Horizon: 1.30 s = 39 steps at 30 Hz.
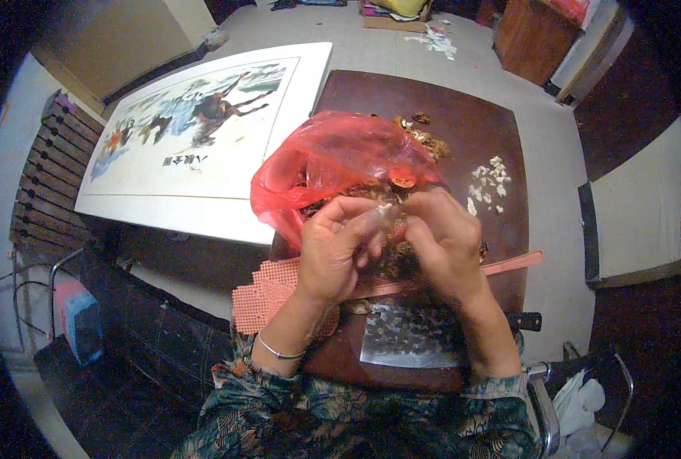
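Over the red plastic bag, my two hands meet with fingertips pinched. In my left hand, thumb and forefinger close on a small pale piece. The fingers of my right hand are bent and pressed together right beside it; what they hold, if anything, is hidden. Brown, crumpled bits fill the bag's open mouth, and more brown scraps lie behind it. Several pale pieces are scattered on the table to the right.
A pink fly swatter lies across the brown table beneath my forearms. Close to me is a cleaver, its black handle to the right. A white picture panel with painted horses juts in at the left. A metal-framed chair stands at lower right.
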Tool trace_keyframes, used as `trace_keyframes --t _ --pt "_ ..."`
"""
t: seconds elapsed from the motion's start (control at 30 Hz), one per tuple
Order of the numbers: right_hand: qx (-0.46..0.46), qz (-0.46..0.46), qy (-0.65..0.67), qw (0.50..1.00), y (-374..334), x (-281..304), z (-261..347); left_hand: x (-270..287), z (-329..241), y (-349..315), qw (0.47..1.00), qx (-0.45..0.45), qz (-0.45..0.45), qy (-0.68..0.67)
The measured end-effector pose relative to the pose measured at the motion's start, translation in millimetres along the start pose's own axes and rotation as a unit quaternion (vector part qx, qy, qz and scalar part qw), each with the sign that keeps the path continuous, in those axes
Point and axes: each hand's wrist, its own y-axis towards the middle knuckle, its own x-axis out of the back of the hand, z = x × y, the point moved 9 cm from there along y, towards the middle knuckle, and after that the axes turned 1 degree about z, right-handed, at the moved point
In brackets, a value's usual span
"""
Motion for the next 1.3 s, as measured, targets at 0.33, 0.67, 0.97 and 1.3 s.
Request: trace_keyframes --t 0.33,0.67,0.97,1.3 --pt "0.021 0.039 -0.002 0.999 3 -2 4 -3 7 -2 0.999 0.04 -0.004 0.015" --pt "0.0 0.054 0.005 0.999 1 -3 -1 -4 8 -1 0.999 0.038 0.023 0.009" --pt "0.001 0.068 0.0 0.998 2 -4 1 -7 5 -2 0.999 0.036 0.02 0.032" --pt "-0.02 0.082 0.029 0.996 1 -5 -5 -5 8 1 0.999 0.03 0.036 0.015"
